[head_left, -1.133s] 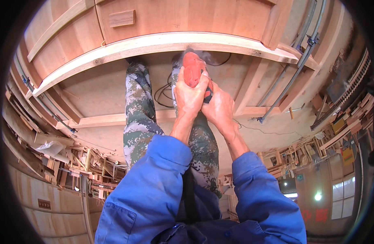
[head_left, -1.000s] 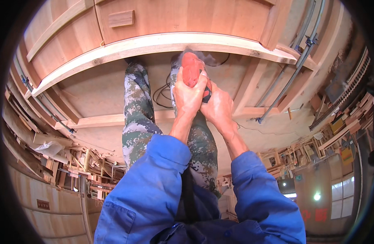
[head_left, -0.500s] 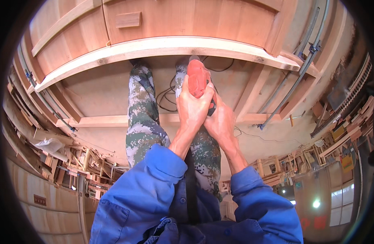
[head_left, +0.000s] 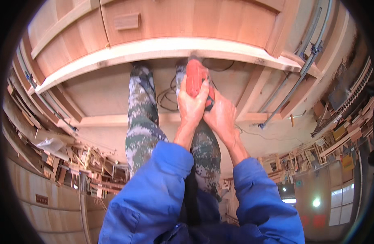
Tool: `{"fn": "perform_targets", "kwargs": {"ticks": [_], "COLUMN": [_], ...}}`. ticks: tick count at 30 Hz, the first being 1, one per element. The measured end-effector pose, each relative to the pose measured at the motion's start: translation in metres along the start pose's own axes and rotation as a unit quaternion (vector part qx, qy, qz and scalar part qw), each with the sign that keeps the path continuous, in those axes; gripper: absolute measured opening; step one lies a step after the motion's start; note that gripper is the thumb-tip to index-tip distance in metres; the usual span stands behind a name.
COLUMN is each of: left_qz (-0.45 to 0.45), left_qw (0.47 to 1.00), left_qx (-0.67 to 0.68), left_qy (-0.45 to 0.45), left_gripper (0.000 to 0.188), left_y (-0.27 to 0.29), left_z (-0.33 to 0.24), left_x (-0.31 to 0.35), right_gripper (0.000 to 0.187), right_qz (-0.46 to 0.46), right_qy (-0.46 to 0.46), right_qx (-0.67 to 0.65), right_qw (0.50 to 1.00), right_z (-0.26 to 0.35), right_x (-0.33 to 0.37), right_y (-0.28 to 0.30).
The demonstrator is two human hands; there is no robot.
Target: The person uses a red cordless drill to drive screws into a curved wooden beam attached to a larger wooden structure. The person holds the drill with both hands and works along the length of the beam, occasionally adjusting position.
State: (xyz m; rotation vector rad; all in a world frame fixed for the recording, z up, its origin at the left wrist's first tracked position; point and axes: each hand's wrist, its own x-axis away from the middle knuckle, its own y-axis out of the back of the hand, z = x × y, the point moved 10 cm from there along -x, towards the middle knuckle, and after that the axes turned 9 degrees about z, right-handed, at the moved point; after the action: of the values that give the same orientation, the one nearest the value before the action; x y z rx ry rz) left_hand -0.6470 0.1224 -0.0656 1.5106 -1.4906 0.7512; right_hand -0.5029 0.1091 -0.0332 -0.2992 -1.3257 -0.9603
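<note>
A red power drill (head_left: 195,77) is gripped in both my hands, its dark nose against the front edge of a pale wooden rail (head_left: 154,47). My left hand (head_left: 191,105) wraps the drill's body from the left, thumb along its upper side. Lower down, my right hand (head_left: 222,115) is closed round the dark grip at the back. The drill's tip is hidden at the rail, so I cannot tell whether it has entered the wood.
Behind the rail stand wooden panels (head_left: 187,24) with a small wood block (head_left: 127,21) on them. Long metal bar clamps (head_left: 305,67) run along the frame's right side, others along the left. A dark cable (head_left: 166,97) lies coiled on the floor below. Lumber scraps (head_left: 341,140) crowd both sides.
The drill's rear and my left hand have shifted slightly, and my sleeves have moved a little to the right. Both hands keep their hold, with the nose still at the rail.
</note>
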Motion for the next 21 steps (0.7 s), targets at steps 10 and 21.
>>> {"fn": "perform_targets", "kwargs": {"ticks": [10, 21], "left_qz": [0.01, 0.018], "left_qw": [0.999, 0.998], "left_qx": [0.048, 0.053], "left_qy": [-0.014, 0.025], "left_gripper": [0.076, 0.085], "left_y": [-0.005, -0.006], "left_z": [0.002, 0.009], "left_x": [-0.008, -0.012], "right_gripper": [0.038, 0.04], "right_qz": [0.045, 0.053], "right_qy": [-0.026, -0.027], "right_qx": [0.029, 0.038], "right_qw": [0.998, 0.997], "right_z": [0.006, 0.011], "right_x": [-0.012, -0.014], "right_y": [0.005, 0.007]}}
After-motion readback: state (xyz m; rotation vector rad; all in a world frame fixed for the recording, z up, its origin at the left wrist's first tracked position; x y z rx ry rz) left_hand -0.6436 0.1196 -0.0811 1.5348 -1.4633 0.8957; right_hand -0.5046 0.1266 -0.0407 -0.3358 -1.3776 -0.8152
